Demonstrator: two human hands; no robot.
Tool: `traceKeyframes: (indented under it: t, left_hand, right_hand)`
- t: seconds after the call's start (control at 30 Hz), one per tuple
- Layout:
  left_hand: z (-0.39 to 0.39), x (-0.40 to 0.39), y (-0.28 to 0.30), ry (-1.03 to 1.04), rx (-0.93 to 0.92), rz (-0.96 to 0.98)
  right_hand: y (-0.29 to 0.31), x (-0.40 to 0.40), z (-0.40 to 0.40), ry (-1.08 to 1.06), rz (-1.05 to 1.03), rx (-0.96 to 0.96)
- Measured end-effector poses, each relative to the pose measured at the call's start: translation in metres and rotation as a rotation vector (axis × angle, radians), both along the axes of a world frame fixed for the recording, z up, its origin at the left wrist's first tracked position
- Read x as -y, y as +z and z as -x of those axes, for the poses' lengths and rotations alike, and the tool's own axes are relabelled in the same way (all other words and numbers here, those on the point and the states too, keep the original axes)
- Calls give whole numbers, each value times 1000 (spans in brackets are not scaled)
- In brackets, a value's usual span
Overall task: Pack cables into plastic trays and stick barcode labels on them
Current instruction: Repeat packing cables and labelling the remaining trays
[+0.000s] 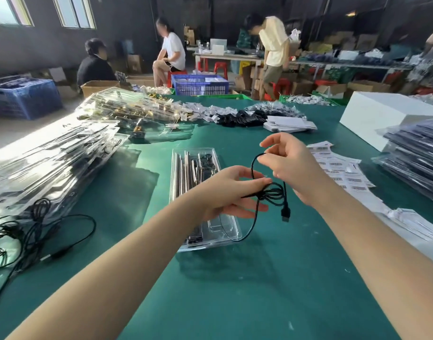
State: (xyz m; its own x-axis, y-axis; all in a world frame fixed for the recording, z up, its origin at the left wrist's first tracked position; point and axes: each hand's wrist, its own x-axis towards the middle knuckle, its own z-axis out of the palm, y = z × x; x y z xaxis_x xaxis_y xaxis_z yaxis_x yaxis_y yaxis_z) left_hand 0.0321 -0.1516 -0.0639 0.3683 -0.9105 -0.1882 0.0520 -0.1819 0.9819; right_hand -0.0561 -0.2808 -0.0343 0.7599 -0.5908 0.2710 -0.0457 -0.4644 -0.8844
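Head view: we're coiling the cable (271, 192) above the tray (195, 173), over the table (235, 290). Left hand (231, 192) pinches the bundled loops; right hand (287, 165) pinches a loop higher up. We'd keep the coils tight & even w/ the plug (285, 214) tucked in, so it'll prob. fit the tray's near pocket. Plug hangs down, pointing toward us. Tray's long axis runs away from us. Labels (338, 165) lie to the right.
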Motion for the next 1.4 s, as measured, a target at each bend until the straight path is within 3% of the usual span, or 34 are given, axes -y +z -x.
traceKeyframes:
  t: [0.13, 0.27, 0.33, 0.47, 0.53, 0.63, 0.7, 0.87, 1.1, 1.17, 1.23, 1.33, 1.4]
  left_hand:
    - [-15, 2, -5, -4, -190, -40]
    - [-21, 12, -7, 283, -444, 108]
    - [-20, 19, -10, 421, -450, 189]
    - [-9, 31, -20, 481, -276, 281]
    - [-5, 29, -21, 338, -221, 266]
    - [-8, 19, -20, 42, 106, 248]
    - [-7, 13, -16, -103, 213, 266]
    - [1, 17, -13, -219, 459, 176]
    - [21, 33, -23, -84, 1119, 204]
    - [22, 38, -29, 26, 1160, 201]
    - [22, 41, -32, 183, 884, 204]
    - [19, 42, -28, 358, 20, 185]
    - [13, 41, -28, 355, -325, 169]
  right_hand:
    - [-16, 20, 13, -152, -51, 62]
    - [-47, 24, 25, -258, -114, 70]
    - [-66, 19, 25, -284, -146, 93]
    - [-89, 7, 24, -285, -213, 271]
    - [-92, 8, 25, -292, -217, 303]
    - [-95, 13, 29, -378, -239, 354]
    - [-99, 17, 33, -440, -175, 353]
    - [-99, 20, 36, -497, -138, 376]
    - [-96, 10, 40, -476, -173, 378]
    - [-95, 7, 41, -460, -189, 374]
    - [-94, 6, 44, -451, -177, 365]
    - [-94, 5, 48, -457, -144, 358]
    - [-94, 6, 50, -476, -119, 345]
